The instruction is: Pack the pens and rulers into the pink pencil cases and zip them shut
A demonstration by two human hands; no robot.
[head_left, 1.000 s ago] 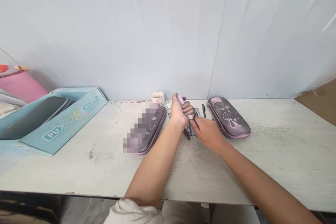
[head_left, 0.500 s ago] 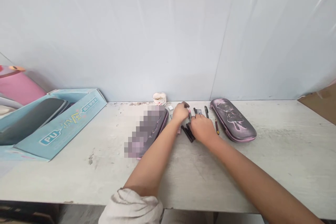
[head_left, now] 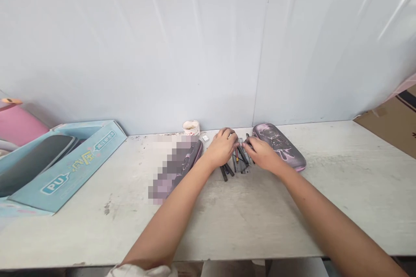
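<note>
My left hand (head_left: 221,147) and my right hand (head_left: 262,154) rest palm down on the table, one on each side of a small pile of dark pens (head_left: 239,157). Both hands curl their fingers round the pens and press them together from left and right. Some pen ends stick out below my left hand (head_left: 225,171). A purple pencil case (head_left: 282,146) lies just right of my right hand. Another purple pencil case (head_left: 182,161), partly blurred out, lies left of my left hand.
A small white paper cup (head_left: 190,127) stands by the wall behind the cases. An open light-blue cardboard box (head_left: 69,167) holding a dark case sits at the left. A brown carton (head_left: 391,117) is at the far right. The worn white tabletop (head_left: 247,207) stretches toward me.
My left hand held up a pink pen a second ago; now it is down on the table. Both hands have closed in round the pens, which lie bunched between them.
</note>
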